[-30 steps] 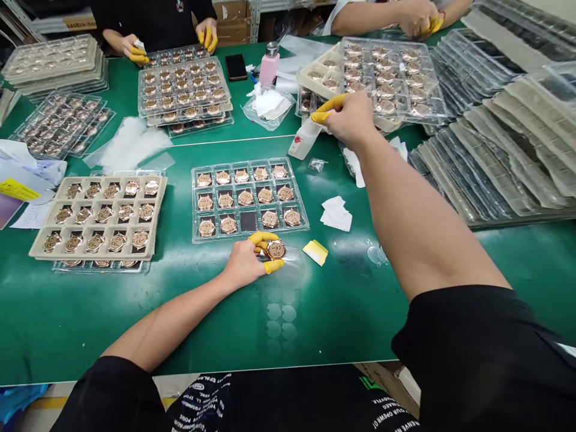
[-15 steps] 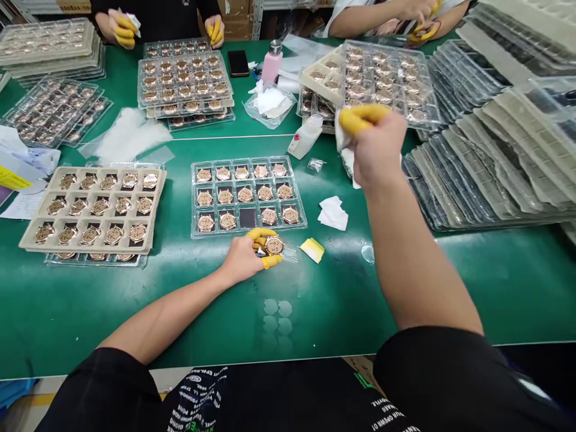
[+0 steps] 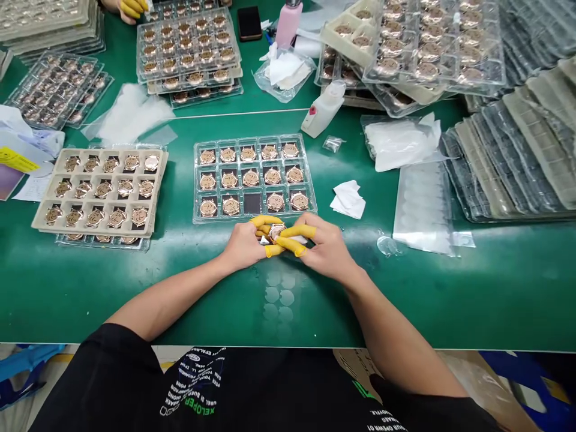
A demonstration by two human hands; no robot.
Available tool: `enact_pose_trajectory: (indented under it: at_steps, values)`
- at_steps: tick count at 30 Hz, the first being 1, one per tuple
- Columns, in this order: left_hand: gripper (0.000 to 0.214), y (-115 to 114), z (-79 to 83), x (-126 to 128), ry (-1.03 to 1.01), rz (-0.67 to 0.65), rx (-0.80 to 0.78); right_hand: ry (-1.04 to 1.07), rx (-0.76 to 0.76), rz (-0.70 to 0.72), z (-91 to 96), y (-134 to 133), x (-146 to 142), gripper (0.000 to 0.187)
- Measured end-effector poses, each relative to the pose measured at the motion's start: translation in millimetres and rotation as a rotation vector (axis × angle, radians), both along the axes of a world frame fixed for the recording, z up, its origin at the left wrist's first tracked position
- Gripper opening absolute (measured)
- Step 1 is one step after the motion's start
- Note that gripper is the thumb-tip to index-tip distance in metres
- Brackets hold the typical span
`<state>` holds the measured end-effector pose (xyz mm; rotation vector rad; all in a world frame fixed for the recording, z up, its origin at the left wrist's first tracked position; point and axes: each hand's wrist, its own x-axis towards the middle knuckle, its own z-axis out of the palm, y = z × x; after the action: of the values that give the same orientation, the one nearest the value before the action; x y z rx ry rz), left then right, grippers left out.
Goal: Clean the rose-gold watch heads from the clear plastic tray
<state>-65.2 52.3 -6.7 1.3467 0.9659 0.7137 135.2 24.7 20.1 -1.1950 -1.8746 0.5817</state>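
My left hand (image 3: 245, 245), with yellow finger cots, pinches a rose-gold watch case (image 3: 275, 231) on the green table just in front of a clear tray (image 3: 196, 183) of similar cases. One pocket of that tray, in the front row, is empty. My right hand (image 3: 326, 247), also in yellow cots, has come in from the right and its fingers are closed over the same case, touching the left fingers. What lies between the right fingers and the case is hidden.
A beige tray of cases (image 3: 159, 195) sits to the left. A white bottle (image 3: 323, 109), folded white wipes (image 3: 348, 199), a bag of wipes (image 3: 400, 141) and a clear film sheet (image 3: 423, 207) lie to the right. Stacked trays (image 3: 517, 150) fill the far right. Another person's hand (image 3: 128, 8) works at the back.
My right hand came back from the trays at the upper right down to the watch case in my left hand. The view tilted downward. The left hand stayed put.
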Motion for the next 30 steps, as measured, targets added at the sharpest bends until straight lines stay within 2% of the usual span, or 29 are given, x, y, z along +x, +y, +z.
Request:
enact_pose_trajectory:
  at_steps: [5, 8, 12, 16, 17, 20, 22, 26, 28, 30]
  values:
    - [0.059, -1, 1.2, 0, 0.012, 0.019, -0.014, -0.045, 0.001, -0.089, -2.5, -5, -2, 0.014]
    - [0.059, -1, 1.2, 0, 0.018, 0.006, -0.025, -0.031, -0.036, -0.020, -2.9, -5, -1, 0.018]
    - [0.060, -2, 0.2, 0, 0.023, 0.022, -0.026, -0.036, -0.033, -0.123, -3.0, -5, -2, 0.017]
    - [0.058, -2, 0.0, 0, -0.004, 0.029, -0.031, -0.004, -0.051, -0.045, -6.9, -4, -6, 0.020]
    - [0.058, -2, 0.2, 0, -0.002, 0.034, -0.030, -0.004, -0.045, -0.081, -8.6, -2, -4, 0.021]
    - [0.055, -3, 0.9, -1, 0.022, 0.059, -0.005, -0.083, -0.006, -0.322, -13.8, 5, 17, 0.017]
    - [0.053, -4, 1.1, -1, 0.036, 0.050, 0.018, -0.162, 0.009, -0.379, -15.6, 6, 37, 0.014]
    - [0.053, -6, 0.8, -3, 0.020, 0.017, 0.046, -0.205, -0.099, -0.160, -13.2, -2, 54, 0.033]
    - [0.054, -7, 1.1, -3, -0.002, 0.006, 0.059, -0.194, -0.184, -0.092, -10.5, -6, 49, 0.032]
    - [0.053, -7, 2.0, -4, 0.002, 0.002, 0.096, -0.165, -0.249, -0.089, -7.7, -7, 42, 0.027]
